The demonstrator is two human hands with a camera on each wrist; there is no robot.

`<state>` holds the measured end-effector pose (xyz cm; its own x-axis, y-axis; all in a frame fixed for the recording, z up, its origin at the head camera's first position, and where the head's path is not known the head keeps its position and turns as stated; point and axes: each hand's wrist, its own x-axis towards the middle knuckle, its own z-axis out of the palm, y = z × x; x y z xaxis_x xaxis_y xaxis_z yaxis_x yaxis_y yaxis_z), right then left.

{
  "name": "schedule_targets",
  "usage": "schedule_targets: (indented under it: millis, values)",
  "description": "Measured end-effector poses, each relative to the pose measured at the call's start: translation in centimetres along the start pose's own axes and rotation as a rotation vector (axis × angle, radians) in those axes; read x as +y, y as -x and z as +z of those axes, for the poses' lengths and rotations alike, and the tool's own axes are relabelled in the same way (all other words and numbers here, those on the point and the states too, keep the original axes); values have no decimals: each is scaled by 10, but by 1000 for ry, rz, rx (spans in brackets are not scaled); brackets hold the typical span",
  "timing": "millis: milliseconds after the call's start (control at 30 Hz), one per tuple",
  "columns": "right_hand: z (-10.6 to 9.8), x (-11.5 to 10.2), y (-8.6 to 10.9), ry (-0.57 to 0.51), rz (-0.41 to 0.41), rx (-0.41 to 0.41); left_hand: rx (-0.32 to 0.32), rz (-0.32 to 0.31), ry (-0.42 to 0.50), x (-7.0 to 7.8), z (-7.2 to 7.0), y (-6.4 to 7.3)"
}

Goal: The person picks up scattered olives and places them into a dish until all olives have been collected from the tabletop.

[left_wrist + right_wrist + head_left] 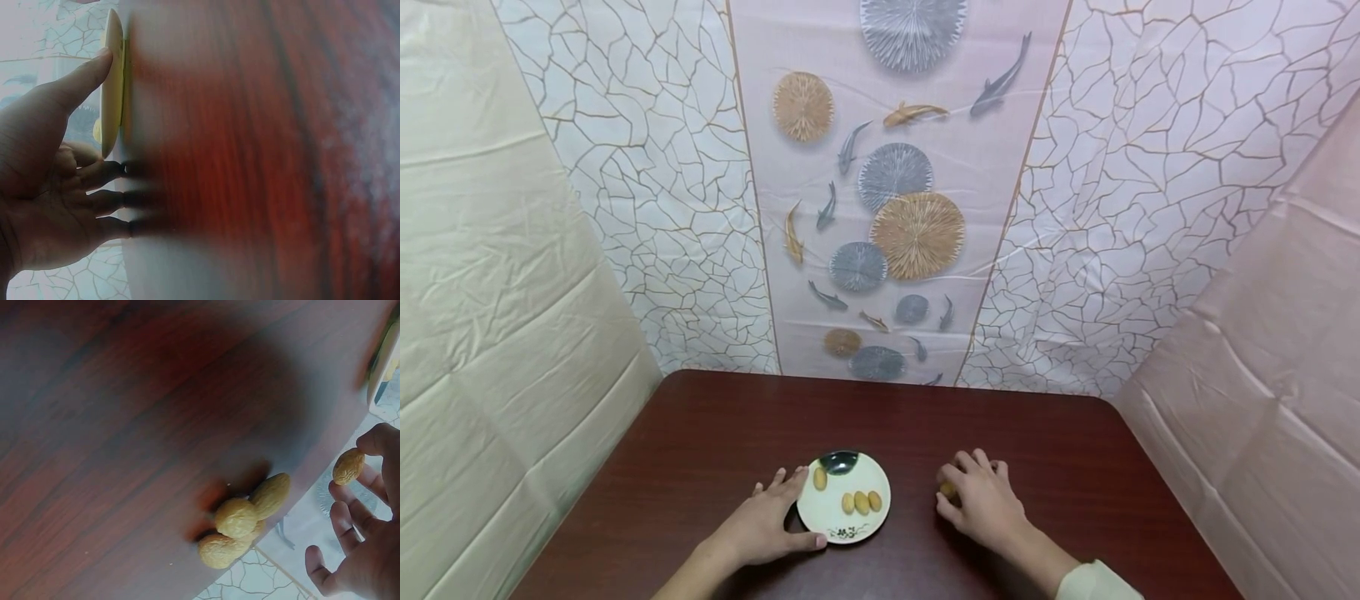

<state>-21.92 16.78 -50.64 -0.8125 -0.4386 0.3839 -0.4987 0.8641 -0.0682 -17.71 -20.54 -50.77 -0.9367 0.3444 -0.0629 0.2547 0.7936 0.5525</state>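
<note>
Left hand (760, 523) touches plate (822, 510) holding four fruits (861, 502).

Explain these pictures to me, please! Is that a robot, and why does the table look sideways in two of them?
No robot here, just a person's two bare hands. The wide picture comes from a camera worn on the head, looking forward and down. The other two come from little cameras, one on each wrist. Those are tipped over, so the table looks sideways.

On the table sits a plate with four small things on it, perhaps fruits. The left hand touches the plate's rim. The right hand holds one wrinkled fruit in its fingers. The right wrist picture also shows a small pile of them on the table; some overlap, so I can't count them surely.
</note>
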Motion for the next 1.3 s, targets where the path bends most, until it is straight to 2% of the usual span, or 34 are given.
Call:
schedule_targets:
  millis: [233,667,900,1300]
  values:
    - [-2,-8,-5,-69,-106,61,2,3,-3,-1,0,-2]
    - [-8,-26,-11,-218,-230,44,-4,4,6,0,-1,-2]
    - [-3,-37,-10,-283,-310,37,-8,1,7,-1,0,-2]
    - [-3,-50,-14,-333,-338,-17,-6,-22,5,-1,1,-2]
